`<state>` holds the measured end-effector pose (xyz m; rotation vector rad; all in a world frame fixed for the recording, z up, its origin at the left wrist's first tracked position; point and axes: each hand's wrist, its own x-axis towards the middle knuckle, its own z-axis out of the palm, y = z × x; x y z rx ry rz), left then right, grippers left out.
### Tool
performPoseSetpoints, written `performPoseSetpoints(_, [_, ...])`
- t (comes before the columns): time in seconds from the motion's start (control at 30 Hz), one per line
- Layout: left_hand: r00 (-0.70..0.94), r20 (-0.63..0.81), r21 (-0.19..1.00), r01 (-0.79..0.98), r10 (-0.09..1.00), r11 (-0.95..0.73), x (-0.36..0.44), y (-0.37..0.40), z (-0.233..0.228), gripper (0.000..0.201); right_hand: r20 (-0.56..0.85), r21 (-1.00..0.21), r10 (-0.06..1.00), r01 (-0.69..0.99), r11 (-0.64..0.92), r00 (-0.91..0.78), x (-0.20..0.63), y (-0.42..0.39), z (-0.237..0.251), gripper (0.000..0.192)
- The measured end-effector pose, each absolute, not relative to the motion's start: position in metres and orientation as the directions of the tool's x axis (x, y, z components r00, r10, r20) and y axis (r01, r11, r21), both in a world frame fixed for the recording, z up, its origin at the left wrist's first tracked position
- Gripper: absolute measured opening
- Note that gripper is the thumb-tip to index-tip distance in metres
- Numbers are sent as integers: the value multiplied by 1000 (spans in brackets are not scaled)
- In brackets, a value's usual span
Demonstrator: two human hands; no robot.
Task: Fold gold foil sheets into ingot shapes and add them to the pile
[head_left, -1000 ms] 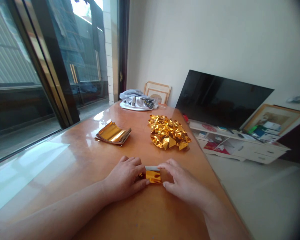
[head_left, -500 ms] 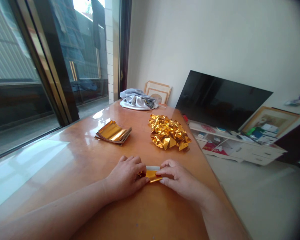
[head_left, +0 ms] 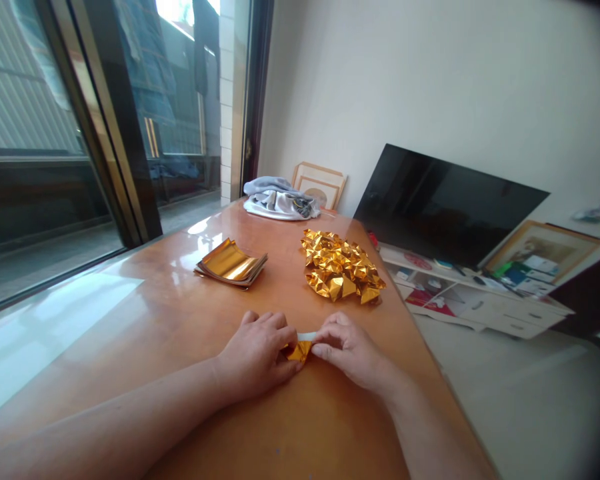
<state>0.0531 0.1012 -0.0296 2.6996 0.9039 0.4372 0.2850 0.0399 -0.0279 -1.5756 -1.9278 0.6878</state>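
Right hand (head_left: pixel 347 347) has slid closer, both it and left hand (head_left: pixel 256 355) apparently pinching the narrower gold foil (head_left: pixel 300 349).

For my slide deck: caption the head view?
Both hands fold gold foil on a table.

Change over one second: the right hand (head_left: pixel 347 347) has drawn leftward toward the left hand (head_left: pixel 257 353), closing the gap between them. The gold foil piece (head_left: pixel 300 350), earlier a wider flat rectangle on the tabletop, now shows as a narrower, pinched shape between the fingers of both hands.
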Motion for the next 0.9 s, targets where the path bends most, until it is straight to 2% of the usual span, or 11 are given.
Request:
performPoseSetpoints(0.23, [769,198,295,544,607,-785,52,99,-25,21,125,-675,989,724,141,-75,282,50,-41,17])
performPoseSetpoints(0.53, [783,189,281,535,593,-796,51,96,-21,17,169,-578,986,809,105,-7,278,53,-49,26])
performPoseSetpoints(0.9, [765,173,308,557,621,-771,51,94,-18,13,215,-471,976,875,115,-13,272,46,-48,25])
